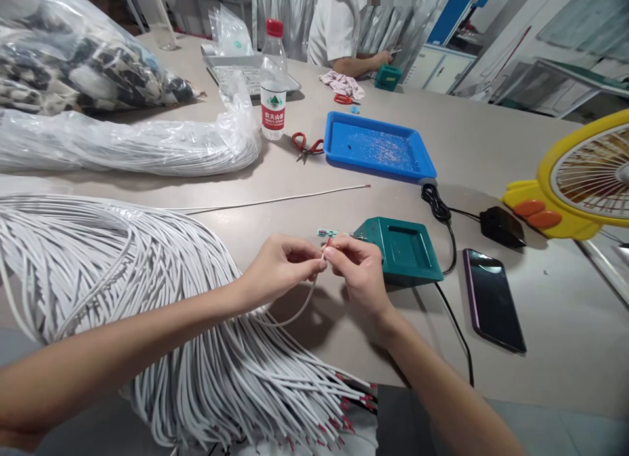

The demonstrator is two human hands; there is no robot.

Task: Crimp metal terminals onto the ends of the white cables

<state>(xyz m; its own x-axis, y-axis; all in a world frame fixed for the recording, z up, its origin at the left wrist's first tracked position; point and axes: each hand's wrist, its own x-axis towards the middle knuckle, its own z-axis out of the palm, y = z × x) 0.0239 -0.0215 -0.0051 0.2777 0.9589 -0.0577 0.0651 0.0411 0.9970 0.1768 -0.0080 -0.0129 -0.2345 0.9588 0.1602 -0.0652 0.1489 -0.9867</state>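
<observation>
Both my hands meet over the table, close to the front of a small green machine. Between thumb and fingers my left hand pinches a white cable near its end. At the cable's tip, my right hand pinches the red wire that comes out of the white sheath. Just beyond my fingers a small metal part with a light-green strip juts from the machine. Under my left forearm lies a large bundle of white cables, many with red ends.
Behind stand a blue tray with scraps, red-handled scissors and a water bottle. Bagged cables lie left. A phone, black adapter and yellow fan are right. Across the table a person works.
</observation>
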